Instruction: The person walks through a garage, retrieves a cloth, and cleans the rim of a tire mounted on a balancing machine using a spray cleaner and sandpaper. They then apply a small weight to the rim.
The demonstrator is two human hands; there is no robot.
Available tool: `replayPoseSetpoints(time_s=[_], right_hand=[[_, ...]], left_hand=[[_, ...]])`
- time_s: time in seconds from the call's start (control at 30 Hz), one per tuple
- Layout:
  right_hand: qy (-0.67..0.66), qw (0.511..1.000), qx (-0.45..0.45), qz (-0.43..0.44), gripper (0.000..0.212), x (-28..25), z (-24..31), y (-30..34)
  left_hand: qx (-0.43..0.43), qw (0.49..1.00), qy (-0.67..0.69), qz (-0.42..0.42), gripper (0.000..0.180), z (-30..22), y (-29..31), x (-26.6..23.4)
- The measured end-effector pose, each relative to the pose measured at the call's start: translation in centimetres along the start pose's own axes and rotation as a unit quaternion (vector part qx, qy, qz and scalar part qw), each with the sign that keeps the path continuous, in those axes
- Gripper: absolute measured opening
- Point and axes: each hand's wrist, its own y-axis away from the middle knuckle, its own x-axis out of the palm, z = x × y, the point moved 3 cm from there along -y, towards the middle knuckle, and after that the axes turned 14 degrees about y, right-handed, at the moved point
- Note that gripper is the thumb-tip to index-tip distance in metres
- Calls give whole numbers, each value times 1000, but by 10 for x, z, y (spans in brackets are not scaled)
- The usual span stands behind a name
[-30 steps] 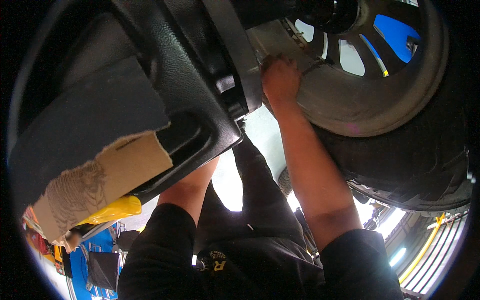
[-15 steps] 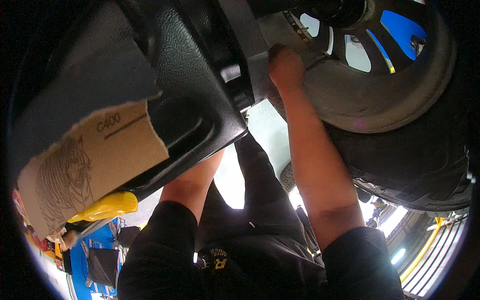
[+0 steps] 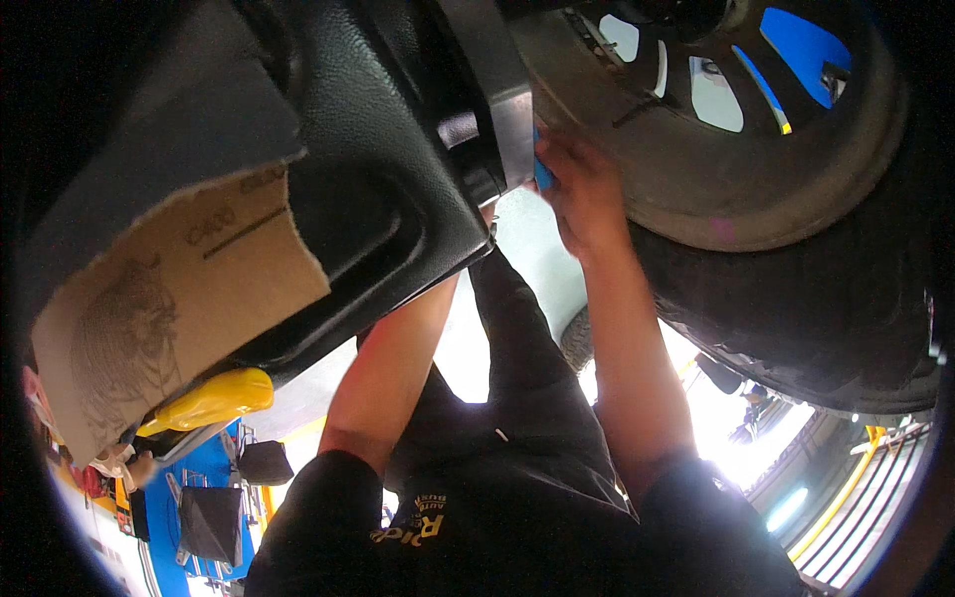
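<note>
Beside one wheel point(image 3: 736, 129), right hand point(image 3: 587, 194) fingers clamp one blue tool point(image 3: 542, 174); left hand hidden.

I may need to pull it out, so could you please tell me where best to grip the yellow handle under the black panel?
Probably grip the yellow handle around its rounded free end, coming from the right; its other end runs under the brown paper and black panel.
</note>
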Motion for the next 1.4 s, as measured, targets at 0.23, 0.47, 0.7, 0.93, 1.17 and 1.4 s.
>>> replayPoseSetpoints(time_s=[0.23,0.47,0.7,0.93,1.17,1.4], right_hand=[[-29,992,13,118,32,-4,3,47],[-41,975,-54,213,27,-15,-2,54],[-48,965,-91,243,30,-19,15,73],[-49,955,-57,286,37,-23,27,89],[-41,949,-52,309,35,-28,32,93],[-31,943,-45,329,33,-32,28,97]], left_hand=[[18,997,-74,-6,18,-17,50,4],[90,987,-132,5,13,-56,87,35],[90,948,-303,-16,14,-88,112,70],[131,941,-305,-67,21,-99,126,78],[206,927,-304,-72,26,-100,127,86],[221,902,-369,-36,18,-104,132,84]])
